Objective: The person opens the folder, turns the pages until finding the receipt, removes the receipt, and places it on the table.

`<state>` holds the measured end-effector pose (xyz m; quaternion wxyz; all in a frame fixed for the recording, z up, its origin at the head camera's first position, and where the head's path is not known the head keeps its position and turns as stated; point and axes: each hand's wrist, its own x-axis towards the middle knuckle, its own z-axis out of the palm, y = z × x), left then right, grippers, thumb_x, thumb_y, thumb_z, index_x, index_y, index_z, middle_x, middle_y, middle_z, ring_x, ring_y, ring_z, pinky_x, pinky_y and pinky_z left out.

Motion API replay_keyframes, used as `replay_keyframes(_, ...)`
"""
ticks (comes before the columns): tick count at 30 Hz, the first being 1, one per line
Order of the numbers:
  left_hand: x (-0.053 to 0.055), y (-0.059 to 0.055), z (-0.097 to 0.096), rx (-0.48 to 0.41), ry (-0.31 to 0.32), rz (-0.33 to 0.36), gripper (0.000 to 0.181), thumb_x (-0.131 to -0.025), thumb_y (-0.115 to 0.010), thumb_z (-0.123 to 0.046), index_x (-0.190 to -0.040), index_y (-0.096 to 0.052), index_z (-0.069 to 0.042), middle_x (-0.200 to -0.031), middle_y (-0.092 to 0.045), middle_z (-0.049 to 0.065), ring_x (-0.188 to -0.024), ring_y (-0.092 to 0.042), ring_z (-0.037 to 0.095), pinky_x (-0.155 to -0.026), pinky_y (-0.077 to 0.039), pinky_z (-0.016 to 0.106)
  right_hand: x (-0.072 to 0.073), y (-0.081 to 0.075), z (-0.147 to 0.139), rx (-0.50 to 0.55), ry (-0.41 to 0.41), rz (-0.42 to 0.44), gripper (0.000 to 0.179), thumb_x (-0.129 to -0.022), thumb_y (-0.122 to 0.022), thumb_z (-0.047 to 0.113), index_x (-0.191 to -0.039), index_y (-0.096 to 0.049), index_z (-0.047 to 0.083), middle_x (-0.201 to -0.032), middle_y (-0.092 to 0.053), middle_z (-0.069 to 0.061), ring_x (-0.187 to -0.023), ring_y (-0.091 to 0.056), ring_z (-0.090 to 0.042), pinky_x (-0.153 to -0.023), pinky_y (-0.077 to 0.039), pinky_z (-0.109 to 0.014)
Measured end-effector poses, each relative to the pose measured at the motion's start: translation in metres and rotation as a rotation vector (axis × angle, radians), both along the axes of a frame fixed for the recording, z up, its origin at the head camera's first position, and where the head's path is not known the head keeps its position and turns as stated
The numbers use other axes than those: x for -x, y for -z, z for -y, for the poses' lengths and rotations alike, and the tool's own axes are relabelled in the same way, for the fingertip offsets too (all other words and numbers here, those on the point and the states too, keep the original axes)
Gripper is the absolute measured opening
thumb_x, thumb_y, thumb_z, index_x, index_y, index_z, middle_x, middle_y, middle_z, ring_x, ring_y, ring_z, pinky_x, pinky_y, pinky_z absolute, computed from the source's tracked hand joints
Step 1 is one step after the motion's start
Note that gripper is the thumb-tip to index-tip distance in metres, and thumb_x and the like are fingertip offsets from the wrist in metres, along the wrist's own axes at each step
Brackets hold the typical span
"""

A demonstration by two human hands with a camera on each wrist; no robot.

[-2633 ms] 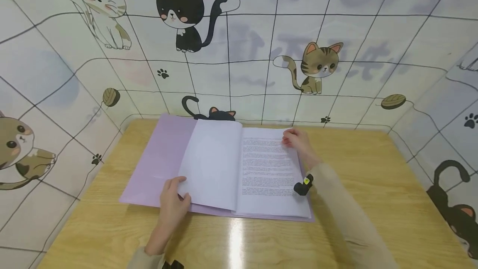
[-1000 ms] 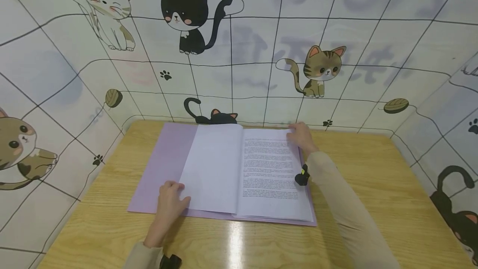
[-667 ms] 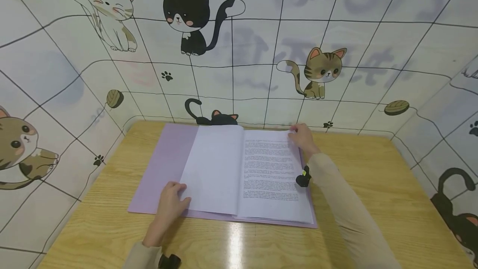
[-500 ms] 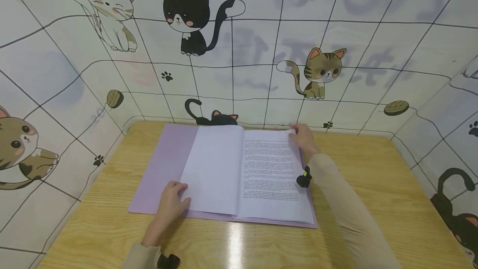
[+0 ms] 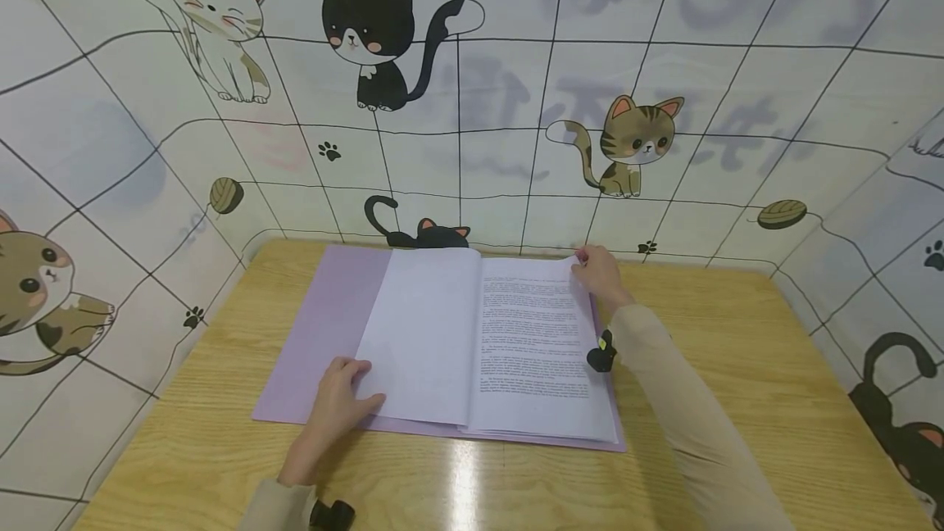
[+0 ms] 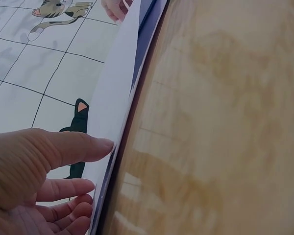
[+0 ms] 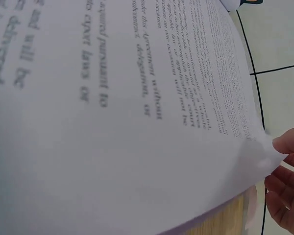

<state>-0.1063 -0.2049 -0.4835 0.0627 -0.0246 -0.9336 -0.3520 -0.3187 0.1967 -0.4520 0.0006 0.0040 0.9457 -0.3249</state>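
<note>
A lilac folder (image 5: 324,326) lies spread on the table, with white sheets inside. Its left page (image 5: 416,334) is blank on the side facing up, and the right page (image 5: 537,412) carries dense printed text. At that right page's top outer corner, my right hand (image 5: 599,273) pinches the paper. The right wrist view shows the thumb (image 7: 288,142) over the lifted corner and fingers beneath it. My left hand (image 5: 339,400) rests at the lower outer part of the blank page, thumb apart from the fingers. In the left wrist view its thumb (image 6: 83,148) touches the paper's edge.
The wooden table (image 5: 708,367) extends on both sides of the folder. Behind it and at the sides stand white gridded walls (image 5: 501,154) with printed cats and yarn balls. A small black device (image 5: 601,353) sits at the right wrist, another (image 5: 333,516) at the left.
My right hand has moved up from the right page's upper edge to its top corner. The left thumb has shifted slightly right, farther from the fingers. The folder's left cover edge has shifted slightly.
</note>
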Motion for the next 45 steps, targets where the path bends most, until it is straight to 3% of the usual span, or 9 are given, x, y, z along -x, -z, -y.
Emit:
replay_keyframes(6,0.001,0.001,0.0,-0.008,0.007,-0.013,0.046,-0.065,-0.08,-0.005,-0.103,-0.061,0.012,-0.102,-0.053,0.023,-0.096,-0.052,0.038,-0.085,-0.044,0.05,-0.004,-0.002,0.0,-0.01,0.025,-0.036,0.037,-0.085,-0.051,0.01,-0.116,-0.058,-0.009,-0.123,-0.045,-0.027,-0.11,-0.043,-0.039,-0.091,-0.038,-0.049)
replay_keyframes(13,0.002,0.001,0.0,-0.011,0.009,-0.008,0.045,-0.065,-0.08,-0.005,-0.102,-0.061,0.012,-0.101,-0.053,0.023,-0.094,-0.052,0.038,-0.083,-0.044,0.05,-0.014,-0.003,-0.004,0.149,-0.016,0.0,0.029,-0.09,-0.05,0.013,-0.111,-0.057,-0.007,-0.105,-0.057,-0.021,-0.092,-0.05,-0.03,-0.077,-0.041,-0.036)
replay_keyframes(18,0.001,0.0,0.0,-0.022,0.012,-0.01,0.046,-0.065,-0.08,-0.004,-0.103,-0.061,0.013,-0.101,-0.053,0.023,-0.094,-0.052,0.038,-0.083,-0.044,0.05,-0.021,-0.004,-0.006,0.22,-0.049,0.03,0.025,-0.091,-0.052,0.012,-0.108,-0.055,-0.005,-0.104,-0.059,-0.021,-0.088,-0.052,-0.028,-0.073,-0.04,-0.031)
replay_keyframes(28,0.0,-0.002,0.0,-0.02,0.009,0.006,0.047,-0.065,-0.08,-0.005,-0.104,-0.06,0.013,-0.102,-0.052,0.024,-0.096,-0.052,0.039,-0.085,-0.044,0.051,-0.043,-0.013,-0.008,0.383,-0.12,0.139,0.046,-0.091,-0.052,0.012,-0.134,-0.043,-0.005,-0.117,-0.057,-0.024,-0.097,-0.058,-0.031,-0.081,-0.046,-0.034)
replay_keyframes(39,0.001,-0.004,0.0,-0.021,0.003,0.02,0.047,-0.065,-0.08,-0.006,-0.104,-0.06,0.012,-0.104,-0.052,0.024,-0.096,-0.052,0.038,-0.085,-0.044,0.05,-0.068,-0.02,-0.009,0.439,-0.159,0.209,0.041,-0.091,-0.054,0.015,-0.128,-0.049,-0.002,-0.112,-0.061,-0.021,-0.087,-0.062,-0.021,-0.075,-0.048,-0.029)
replay_keyframes(45,0.001,-0.002,0.0,-0.021,0.003,0.015,0.047,-0.065,-0.08,-0.006,-0.104,-0.06,0.011,-0.103,-0.053,0.023,-0.094,-0.052,0.036,-0.084,-0.044,0.049,-0.08,-0.024,-0.008,0.541,-0.21,0.246,0.04,-0.091,-0.054,0.012,-0.127,-0.049,-0.005,-0.111,-0.062,-0.023,-0.084,-0.066,-0.023,-0.071,-0.053,-0.031)
